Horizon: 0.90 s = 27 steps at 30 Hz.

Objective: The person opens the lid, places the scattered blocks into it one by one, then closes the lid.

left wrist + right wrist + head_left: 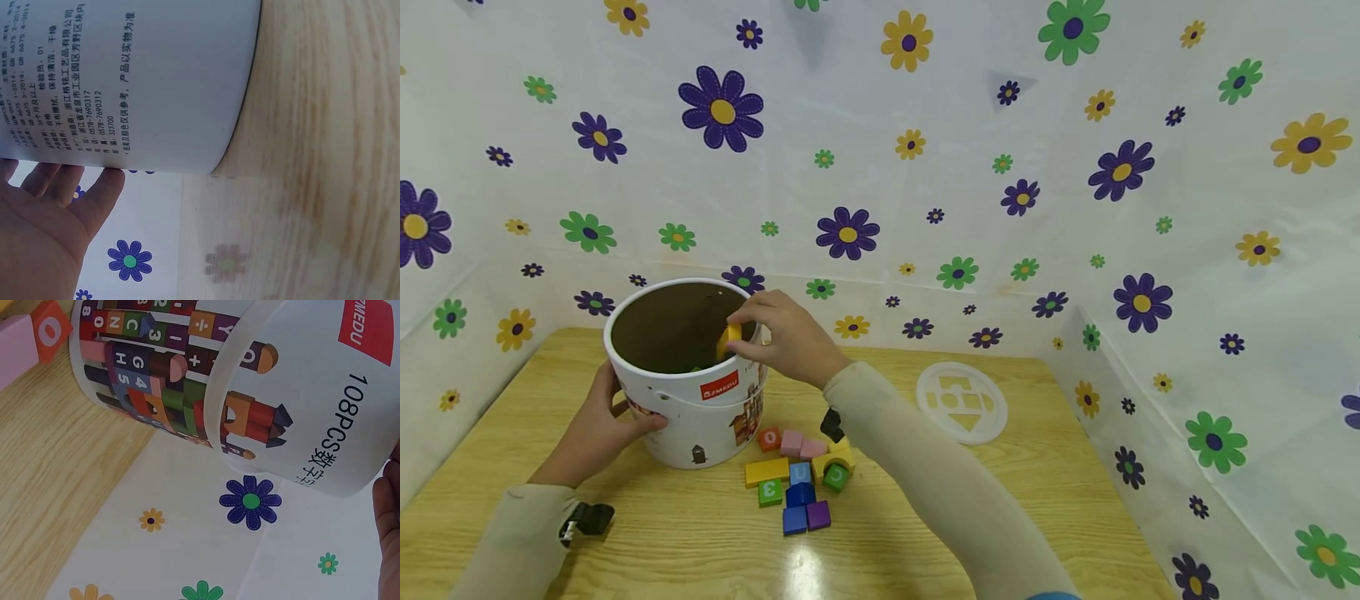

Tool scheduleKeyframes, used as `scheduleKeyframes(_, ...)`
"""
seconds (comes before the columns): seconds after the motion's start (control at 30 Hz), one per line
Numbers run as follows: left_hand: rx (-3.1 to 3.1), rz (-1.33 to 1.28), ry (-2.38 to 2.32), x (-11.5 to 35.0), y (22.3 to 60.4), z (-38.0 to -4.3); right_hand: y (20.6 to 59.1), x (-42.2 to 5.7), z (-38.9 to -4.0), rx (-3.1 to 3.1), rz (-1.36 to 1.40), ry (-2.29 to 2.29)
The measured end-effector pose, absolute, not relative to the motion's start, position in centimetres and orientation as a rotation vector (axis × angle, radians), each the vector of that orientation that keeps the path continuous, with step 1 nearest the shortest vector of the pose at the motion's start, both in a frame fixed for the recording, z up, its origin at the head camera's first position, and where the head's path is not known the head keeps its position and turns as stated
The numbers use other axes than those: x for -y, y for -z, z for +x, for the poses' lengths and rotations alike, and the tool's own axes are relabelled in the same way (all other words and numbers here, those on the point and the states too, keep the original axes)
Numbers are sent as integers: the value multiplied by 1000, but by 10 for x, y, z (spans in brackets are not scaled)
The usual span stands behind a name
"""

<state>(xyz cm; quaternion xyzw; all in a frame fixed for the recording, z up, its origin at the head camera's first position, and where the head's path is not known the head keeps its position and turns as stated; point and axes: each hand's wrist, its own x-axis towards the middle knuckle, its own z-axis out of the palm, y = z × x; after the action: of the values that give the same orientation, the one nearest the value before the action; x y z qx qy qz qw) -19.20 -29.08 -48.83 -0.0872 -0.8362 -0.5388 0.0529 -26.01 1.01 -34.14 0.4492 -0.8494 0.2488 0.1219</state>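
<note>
A white bucket (692,417) with a red label and printed pictures of blocks stands upright at the left of the table. My left hand (598,429) holds its left side, thumb across the front and fingers round the curve. In the left wrist view, the fingertips (112,178) meet the wall beside printed text. At the bucket's right rim, my right hand (793,340) pinches a yellow block (730,340) between thumb and fingers, within the mouth. A bit of green shows low inside; the rest of the contents is hidden. Only the edge of the right hand appears in the right wrist view.
In front and right of the bucket lie several coloured blocks, among them an orange "0" block (770,439), a long yellow block (767,472) and a purple block (818,515). The white round lid (925,400) with shaped cut-outs lies farther right. A flower-patterned sheet (880,175) surrounds the table.
</note>
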Motion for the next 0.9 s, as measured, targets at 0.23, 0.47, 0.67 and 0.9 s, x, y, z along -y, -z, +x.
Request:
scheduleKeyframes(0.23, 2550, -263, 1617, 292, 491, -194, 345, -22, -261, 2440, 1314, -814)
scheduleKeyframes(0.47, 2545, -270, 1617, 290, 490, -192, 353, -57, -264, 2362, 1307, -803)
scheduleKeyframes(0.67, 2555, -258, 1619, 289, 489, -192, 383, -110, -259, 2502, 1247, -752)
scheduleKeyframes(0.9, 2548, -258, 1631, 291, 491, -194, 434, -165, -250, 2755, 1168, -870)
